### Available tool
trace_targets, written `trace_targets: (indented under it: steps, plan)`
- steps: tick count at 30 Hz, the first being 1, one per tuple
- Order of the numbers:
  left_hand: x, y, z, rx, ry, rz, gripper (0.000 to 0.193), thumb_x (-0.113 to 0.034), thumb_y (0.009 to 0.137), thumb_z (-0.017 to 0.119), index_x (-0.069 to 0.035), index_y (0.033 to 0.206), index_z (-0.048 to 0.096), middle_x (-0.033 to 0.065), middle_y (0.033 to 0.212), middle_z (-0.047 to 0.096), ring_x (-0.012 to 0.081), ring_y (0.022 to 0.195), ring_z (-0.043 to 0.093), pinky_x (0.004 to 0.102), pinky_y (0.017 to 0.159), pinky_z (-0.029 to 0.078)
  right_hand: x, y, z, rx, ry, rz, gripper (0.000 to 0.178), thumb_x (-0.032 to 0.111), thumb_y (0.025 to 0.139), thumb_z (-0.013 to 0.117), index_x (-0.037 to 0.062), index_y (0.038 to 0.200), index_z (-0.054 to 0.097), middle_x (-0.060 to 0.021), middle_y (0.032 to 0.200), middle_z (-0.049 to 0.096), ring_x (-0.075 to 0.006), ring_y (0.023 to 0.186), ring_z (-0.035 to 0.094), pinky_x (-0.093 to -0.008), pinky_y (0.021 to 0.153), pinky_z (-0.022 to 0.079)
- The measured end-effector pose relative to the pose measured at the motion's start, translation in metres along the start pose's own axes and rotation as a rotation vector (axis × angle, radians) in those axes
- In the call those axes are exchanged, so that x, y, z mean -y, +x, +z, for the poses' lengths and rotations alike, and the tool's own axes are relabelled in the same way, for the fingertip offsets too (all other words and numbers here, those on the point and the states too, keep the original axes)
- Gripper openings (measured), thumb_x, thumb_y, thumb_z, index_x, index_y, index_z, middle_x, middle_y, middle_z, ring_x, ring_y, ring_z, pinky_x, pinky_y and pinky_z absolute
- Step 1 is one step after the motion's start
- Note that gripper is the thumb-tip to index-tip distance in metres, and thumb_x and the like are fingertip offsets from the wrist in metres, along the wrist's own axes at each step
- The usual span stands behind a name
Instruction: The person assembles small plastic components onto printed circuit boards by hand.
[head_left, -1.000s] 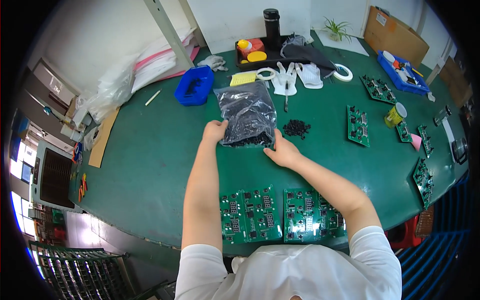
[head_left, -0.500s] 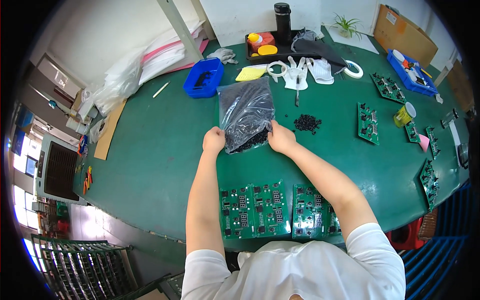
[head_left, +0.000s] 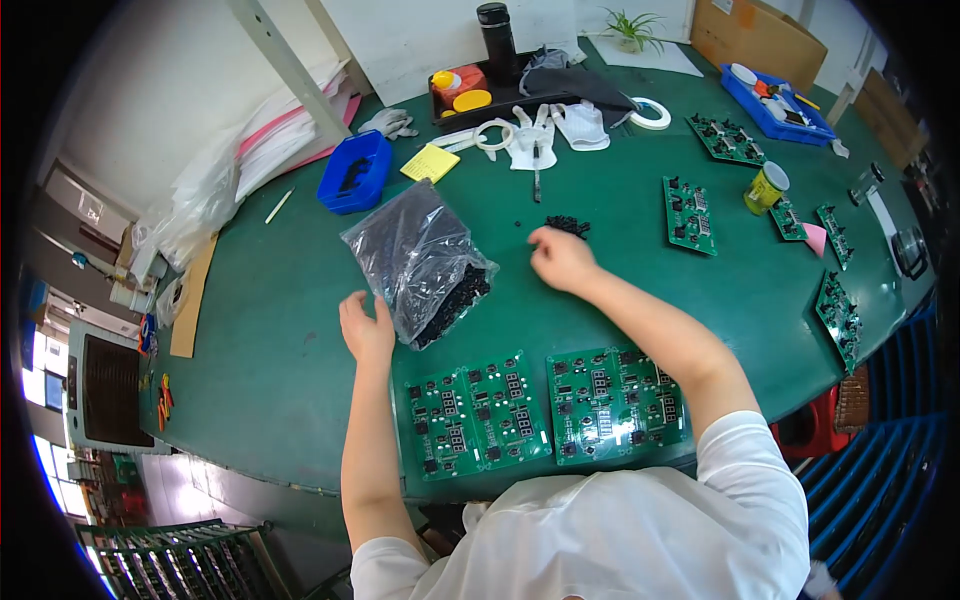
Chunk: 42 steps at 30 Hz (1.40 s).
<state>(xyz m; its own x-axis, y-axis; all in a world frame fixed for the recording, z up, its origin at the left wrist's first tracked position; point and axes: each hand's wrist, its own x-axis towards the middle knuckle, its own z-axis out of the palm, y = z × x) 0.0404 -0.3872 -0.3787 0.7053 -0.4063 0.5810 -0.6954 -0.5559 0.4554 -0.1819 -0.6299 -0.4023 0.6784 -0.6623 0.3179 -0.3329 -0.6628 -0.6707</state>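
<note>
A clear plastic bag [head_left: 405, 250] full of small black parts lies tilted on the table, its mouth toward me and the parts showing there. Beside its lower left edge is my left hand [head_left: 367, 328], thumb and fingers apart, holding nothing. My right hand [head_left: 563, 260] is at the near side of a small pile of loose black parts [head_left: 568, 225], its fingers curled inward. Whether a part is between those fingertips is hidden. Closer to me lie two green circuit board panels, a left panel [head_left: 478, 415] and a right panel [head_left: 615, 405], with digit displays and black components.
A blue bin [head_left: 355, 172] with black pieces stands beyond the bag. White gloves [head_left: 532, 140], a pen-like tool [head_left: 537, 180] and yellow notes [head_left: 430, 163] lie farther back. Upright circuit boards [head_left: 690, 215] and a yellow-green can [head_left: 766, 188] are on the right.
Both hands have let go of the bag, which now lies turned and slumped to the left. My right hand has come to the loose pile. The whole view has shifted.
</note>
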Motion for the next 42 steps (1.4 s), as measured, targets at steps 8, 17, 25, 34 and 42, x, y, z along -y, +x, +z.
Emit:
trace_targets:
  steps: [8,17,25,34,42]
  plan:
    - [-0.153,0.002,0.087,0.602,-0.338,0.393,0.025,-0.017,0.08,0.059,-0.005,0.102,0.059,0.0148,0.091,0.06,0.0336,0.086,0.059,0.0413,0.073,0.049,-0.059,0.0,-0.045,0.153,-0.19,-0.021,0.011,0.011,0.072,0.053,0.0065,0.08,0.059,-0.0147,0.079,0.061,-0.0333,0.076,0.059,-0.0439,0.065,0.047]
    - [-0.16,-0.017,0.157,0.613,-0.08,0.483,0.012,-0.017,0.078,0.061,-0.005,0.081,0.058,0.0137,0.083,0.057,0.0325,0.078,0.058,0.0425,0.067,0.049,-0.066,-0.006,-0.045,0.118,-0.217,-0.128,0.008,0.013,0.075,0.054,0.0073,0.077,0.059,-0.0116,0.079,0.06,-0.0318,0.076,0.059,-0.043,0.067,0.048]
    - [-0.164,-0.034,0.116,0.603,-0.378,0.383,0.008,-0.01,0.077,0.059,-0.003,0.08,0.055,0.0147,0.075,0.059,0.032,0.069,0.059,0.041,0.061,0.048,0.007,-0.103,-0.087,0.361,0.273,-0.143,0.007,0.003,0.079,0.056,0.0033,0.086,0.058,-0.0111,0.081,0.059,-0.0242,0.074,0.058,-0.0338,0.065,0.047]
    - [-0.154,-0.099,-0.02,0.992,-0.661,0.496,0.008,0.0,0.079,0.059,0.0,0.087,0.06,0.0103,0.079,0.058,0.0219,0.067,0.056,0.0303,0.059,0.045,0.059,-0.193,-0.091,0.546,-0.051,-0.481,0.01,0.014,0.068,0.064,0.0096,0.065,0.056,-0.0032,0.07,0.051,-0.0219,0.077,0.05,-0.0347,0.075,0.037]
    - [-0.159,-0.142,-0.056,1.001,-0.614,0.565,0.01,-0.005,0.07,0.067,-0.006,0.077,0.059,0.0061,0.072,0.06,0.0255,0.072,0.057,0.0378,0.069,0.042,0.065,-0.203,-0.087,0.461,-0.15,-0.485,0.009,0.014,0.065,0.065,0.0094,0.065,0.057,-0.0038,0.071,0.051,-0.0222,0.077,0.049,-0.0369,0.078,0.037]
